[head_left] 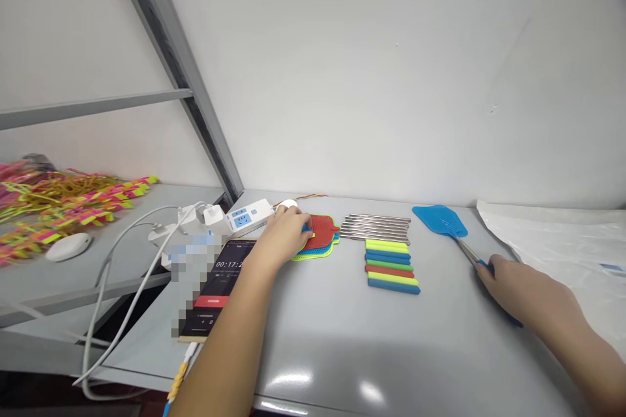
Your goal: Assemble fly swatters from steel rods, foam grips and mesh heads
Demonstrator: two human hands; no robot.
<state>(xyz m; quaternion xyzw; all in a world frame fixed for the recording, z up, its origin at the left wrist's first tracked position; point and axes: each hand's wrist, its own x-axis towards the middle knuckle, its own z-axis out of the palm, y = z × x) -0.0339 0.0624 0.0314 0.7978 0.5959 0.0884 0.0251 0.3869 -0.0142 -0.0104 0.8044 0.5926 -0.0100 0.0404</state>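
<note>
**Blue swatter in hand, heads and parts waiting**

Blue swatter point(440, 220) is lying on the table point(332, 339), and your right hand point(518, 287) is closing round its handle while the head rests flat near the wall. Your left hand point(288, 231) is resting on the stack of heads point(320, 238), fingers curled at its edge; whether they are pinching one you cannot tell. By my reading, one swatter is assembled; rods point(376, 227) and grips point(391, 265) are sitting between, unused.
</note>
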